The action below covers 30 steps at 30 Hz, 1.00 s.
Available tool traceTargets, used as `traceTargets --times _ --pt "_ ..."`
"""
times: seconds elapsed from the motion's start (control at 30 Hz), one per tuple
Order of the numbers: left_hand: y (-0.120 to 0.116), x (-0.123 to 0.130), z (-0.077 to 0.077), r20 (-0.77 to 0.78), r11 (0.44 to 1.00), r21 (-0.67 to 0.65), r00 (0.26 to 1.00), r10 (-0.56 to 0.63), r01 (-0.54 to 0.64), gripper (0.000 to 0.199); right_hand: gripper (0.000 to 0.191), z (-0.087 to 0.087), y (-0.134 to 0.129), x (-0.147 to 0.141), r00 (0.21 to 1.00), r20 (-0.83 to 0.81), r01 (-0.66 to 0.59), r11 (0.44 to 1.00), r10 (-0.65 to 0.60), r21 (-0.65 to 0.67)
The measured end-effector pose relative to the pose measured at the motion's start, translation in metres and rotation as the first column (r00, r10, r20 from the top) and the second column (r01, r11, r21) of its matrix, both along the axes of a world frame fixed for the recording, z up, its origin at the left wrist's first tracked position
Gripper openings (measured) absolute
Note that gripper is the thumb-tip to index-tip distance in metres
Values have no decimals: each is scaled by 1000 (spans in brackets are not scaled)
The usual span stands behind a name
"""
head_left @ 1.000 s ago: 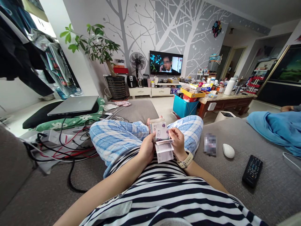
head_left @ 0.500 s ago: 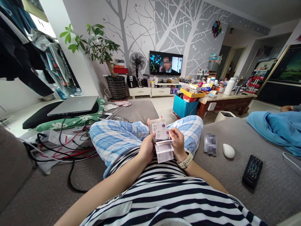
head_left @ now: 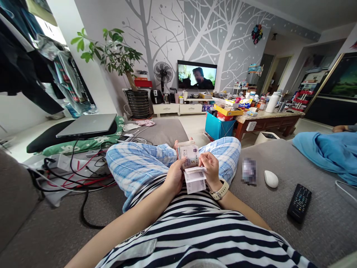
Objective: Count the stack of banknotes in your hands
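Observation:
A stack of banknotes (head_left: 189, 154) is held above my crossed legs, fanned a little at its upper left. My left hand (head_left: 176, 175) is closed on the stack's lower left, its thumb on the top note. At the right edge, my right hand (head_left: 211, 167) has its fingers pinched on the notes and wears a pale watch on the wrist. Folded notes (head_left: 195, 181) hang down between my two hands, in front of the striped shirt.
On the sofa at right lie a blurred item (head_left: 249, 171), a white mouse (head_left: 271, 179), a black remote (head_left: 299, 203) and a blue cloth (head_left: 326, 154). A laptop (head_left: 87, 125) and tangled cables are at left. A cluttered table (head_left: 267, 118) stands beyond.
The top of the stack now shows a different note face, with a large 5. My right fingers have shifted slightly at its edge. The television picture has changed.

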State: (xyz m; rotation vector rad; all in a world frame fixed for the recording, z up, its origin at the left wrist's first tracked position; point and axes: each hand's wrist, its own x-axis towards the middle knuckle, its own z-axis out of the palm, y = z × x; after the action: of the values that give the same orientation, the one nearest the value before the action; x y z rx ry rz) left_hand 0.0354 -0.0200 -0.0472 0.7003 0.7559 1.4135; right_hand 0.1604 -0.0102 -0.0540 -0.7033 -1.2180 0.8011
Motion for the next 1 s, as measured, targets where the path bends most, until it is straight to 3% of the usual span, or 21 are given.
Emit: traceTargets --times 0.13,0.27,1.0 --pt "-4 0 3 -21 1000 -25 1000 1 -2 21 27 -2 5 0 997 -54 56 997 -58 -45" --pt "-5 0 4 -11 1000 -25 1000 3 -4 23 29 -3 6 0 999 -40 27 997 -30 -73" --pt "5 0 -5 24 1000 -9 999 26 -26 26 30 3 -1 0 999 23 45 999 -44 -31"
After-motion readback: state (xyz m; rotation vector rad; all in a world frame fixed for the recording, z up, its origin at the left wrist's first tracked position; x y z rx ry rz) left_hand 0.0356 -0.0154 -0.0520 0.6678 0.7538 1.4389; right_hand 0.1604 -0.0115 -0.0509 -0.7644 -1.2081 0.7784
